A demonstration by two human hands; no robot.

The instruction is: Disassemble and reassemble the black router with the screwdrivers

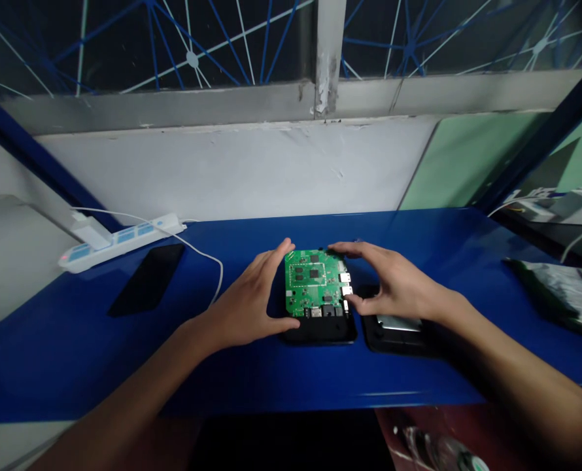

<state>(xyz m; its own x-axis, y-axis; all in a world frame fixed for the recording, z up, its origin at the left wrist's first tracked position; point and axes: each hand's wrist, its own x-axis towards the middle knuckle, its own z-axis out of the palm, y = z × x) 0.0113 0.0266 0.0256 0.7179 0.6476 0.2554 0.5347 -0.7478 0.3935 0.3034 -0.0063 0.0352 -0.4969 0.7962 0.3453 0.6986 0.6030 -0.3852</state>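
Note:
A green circuit board with chips and metal ports along its right and near edges lies over a black plastic case half. The case's near part shows below the board. My left hand grips the left side, its thumb at the near corner and its fingers at the far corner. On the other side my right hand curls round the board, thumb by the right-hand ports and fingers at the far edge. Under that hand sits a second black case part with a silvery metal plate, partly hidden.
On the blue table, a black phone lies at left near a white power strip with a plugged-in charger and white cable. A shiny plastic packet rests at right. Below the front edge is a clear bottle.

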